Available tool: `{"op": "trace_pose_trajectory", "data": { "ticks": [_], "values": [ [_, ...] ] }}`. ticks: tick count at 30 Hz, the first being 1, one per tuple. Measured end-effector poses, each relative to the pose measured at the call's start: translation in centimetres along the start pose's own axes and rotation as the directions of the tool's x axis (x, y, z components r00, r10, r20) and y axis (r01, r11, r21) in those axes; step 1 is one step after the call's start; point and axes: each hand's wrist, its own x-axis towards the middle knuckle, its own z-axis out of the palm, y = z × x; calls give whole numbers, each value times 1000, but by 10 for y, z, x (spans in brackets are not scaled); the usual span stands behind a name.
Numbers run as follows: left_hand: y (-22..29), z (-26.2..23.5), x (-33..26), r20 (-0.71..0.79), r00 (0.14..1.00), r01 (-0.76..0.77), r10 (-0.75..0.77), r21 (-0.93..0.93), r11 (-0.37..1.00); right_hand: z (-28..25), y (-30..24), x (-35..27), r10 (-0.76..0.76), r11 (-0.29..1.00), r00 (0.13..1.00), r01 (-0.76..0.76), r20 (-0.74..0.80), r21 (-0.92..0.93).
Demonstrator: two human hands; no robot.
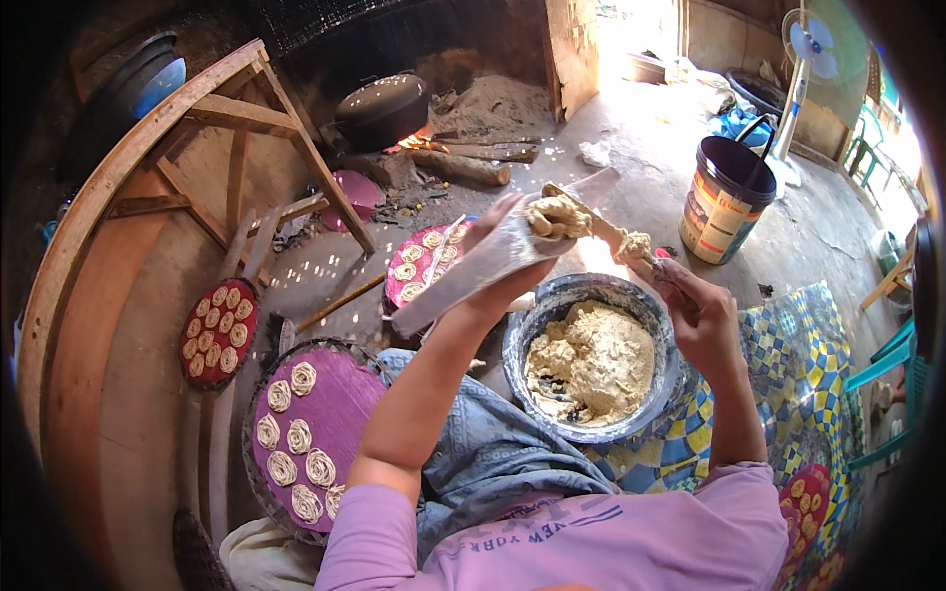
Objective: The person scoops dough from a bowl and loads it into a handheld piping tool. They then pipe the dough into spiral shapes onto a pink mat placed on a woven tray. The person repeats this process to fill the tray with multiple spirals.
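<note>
My left hand (528, 279) is closed around a long, pale wooden press (471, 276), held at a slant. A lump of dough (557, 217) sits at the opening in its middle. In my right hand (698, 300) is a flat wooden spatula (607, 232), its far end up against the dough at the press and a smaller dab of dough on its blade near my fingers. Below both hands stands a dark round basin (514, 345), holding a big mass of pale yellow dough (603, 355).
Round purple (360, 389) and red (204, 372) trays with coiled dough rosettes lie to the left, near a wooden frame (246, 113). A black pot (382, 110) sits over a wood fire (419, 140). A bucket (724, 202) stands at right, beyond a patterned mat (778, 364).
</note>
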Motion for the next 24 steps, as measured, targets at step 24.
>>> {"op": "trace_pose_trajectory", "data": {
  "ticks": [24],
  "values": [
    [11, -12, -19, 443, 897, -155, 10, 291, 944, -7, -27, 22, -466, 466, 749, 660, 470, -590]
  ]
}}
